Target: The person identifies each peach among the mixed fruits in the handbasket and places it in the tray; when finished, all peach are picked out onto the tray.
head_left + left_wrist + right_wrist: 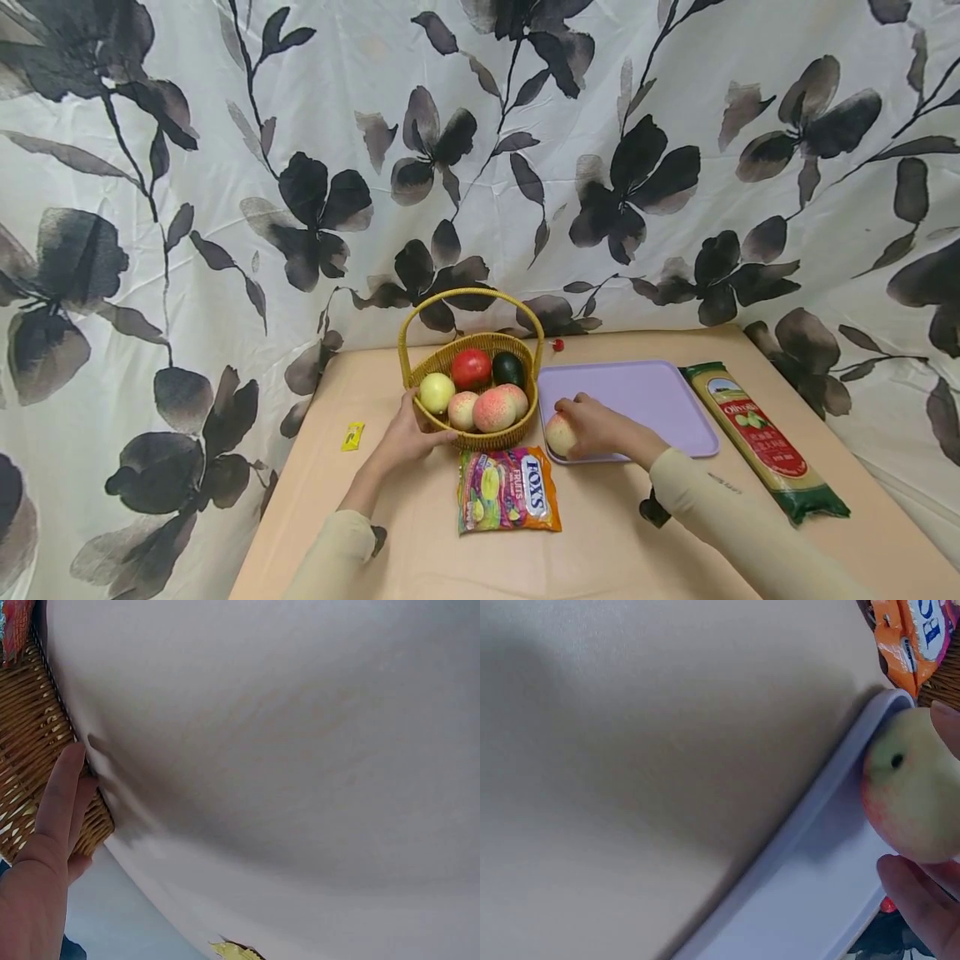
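Observation:
My right hand (597,423) grips a pale peach (560,434) at the near left corner of the lilac tray (652,417). In the right wrist view, the peach (911,784) is low over the tray, close to its rim, with fingers and thumb around it; whether it touches the tray is unclear. My left hand (408,435) rests against the left side of a wicker basket (480,439), its fingers (61,791) lying fairly straight along the weave. Inside the basket are peaches (495,408), a yellow-green fruit (437,393), a red fruit (471,369) and a dark green one (508,369).
A FOX'S candy bag (510,490) lies in front of the basket. Right of the tray is a long Olivoilà packet (765,437). One small yellow packet (352,436) lies at the left, and a tiny red item (557,344) behind the tray. A floral curtain (525,167) hangs behind.

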The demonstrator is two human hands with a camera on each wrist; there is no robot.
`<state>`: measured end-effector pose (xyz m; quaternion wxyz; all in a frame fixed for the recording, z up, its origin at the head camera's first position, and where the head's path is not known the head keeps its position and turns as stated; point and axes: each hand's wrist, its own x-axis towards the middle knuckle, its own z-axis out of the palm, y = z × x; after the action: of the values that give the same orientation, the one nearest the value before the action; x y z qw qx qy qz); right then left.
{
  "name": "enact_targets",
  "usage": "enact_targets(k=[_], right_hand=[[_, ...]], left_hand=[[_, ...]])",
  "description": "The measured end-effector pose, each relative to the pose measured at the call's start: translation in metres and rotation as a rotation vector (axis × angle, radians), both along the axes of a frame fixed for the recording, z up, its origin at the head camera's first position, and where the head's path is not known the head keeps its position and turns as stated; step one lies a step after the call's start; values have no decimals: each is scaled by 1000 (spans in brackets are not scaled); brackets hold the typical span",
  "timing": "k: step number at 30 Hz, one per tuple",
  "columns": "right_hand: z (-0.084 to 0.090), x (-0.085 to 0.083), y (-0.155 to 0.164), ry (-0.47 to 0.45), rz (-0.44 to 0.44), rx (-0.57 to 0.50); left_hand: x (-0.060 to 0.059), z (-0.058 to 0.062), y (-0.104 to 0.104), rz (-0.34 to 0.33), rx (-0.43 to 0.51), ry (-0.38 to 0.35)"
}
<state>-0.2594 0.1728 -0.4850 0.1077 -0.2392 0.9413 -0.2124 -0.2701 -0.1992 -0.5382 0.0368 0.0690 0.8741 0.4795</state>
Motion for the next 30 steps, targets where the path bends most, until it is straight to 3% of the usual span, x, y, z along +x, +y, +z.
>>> enact_targets(k=[5, 20, 30], right_hand=[[-5, 0, 0, 28, 13, 0], [9, 2, -10, -78, 33, 53], [9, 3, -11, -98, -23, 71]], left_hand=[[2, 2, 1, 2, 8, -9], [3, -1, 0, -9, 18, 5], [3, 1, 1, -8, 40, 8]])
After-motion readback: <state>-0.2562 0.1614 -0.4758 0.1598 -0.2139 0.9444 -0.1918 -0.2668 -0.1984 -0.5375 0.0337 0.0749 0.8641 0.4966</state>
